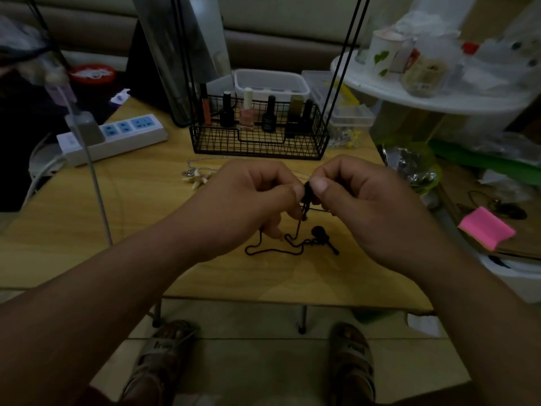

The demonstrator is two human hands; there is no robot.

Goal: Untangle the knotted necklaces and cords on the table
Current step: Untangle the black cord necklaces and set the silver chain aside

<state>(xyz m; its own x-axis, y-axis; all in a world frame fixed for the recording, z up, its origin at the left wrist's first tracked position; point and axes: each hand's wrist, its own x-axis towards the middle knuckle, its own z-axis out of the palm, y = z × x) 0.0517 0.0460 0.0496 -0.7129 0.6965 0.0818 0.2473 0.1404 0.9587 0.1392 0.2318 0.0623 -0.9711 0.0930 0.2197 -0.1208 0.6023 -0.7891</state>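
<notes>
**Both hands pinch the black cord knot**

My left hand [248,200] and right hand [360,206] are raised close together above the table [131,230], knuckles nearly meeting. Each has thumb and forefinger closed on the knot [307,191] of the black cord [272,252], which sits right between the two thumb tips. The other fingers of both hands are curled under; I can't tell if they touch the cord too.

From the knot a strand drops below the hands to the tabletop. It loops out under the left hand and back, then ends at a dark pendant [320,233] lying just below the right hand's thumb side. The pendant lies flat on the wood, not lifted.

Just beyond the left hand's knuckles lies a silver chain necklace [199,177] with pale tooth-shaped charms, on the table and apart from the cord. Part of its chain runs behind the hands, hidden.

Farther out past both hands stands a black wire basket [257,146] with nail polish bottles [246,114] upright inside. Out past the left hand is a white power strip [117,136], near the table's far edge. Off the right hand's outer side, off the table, is a pink notepad [487,231]. Below the wrists are two sandalled feet [164,364] on floor tiles.
</notes>
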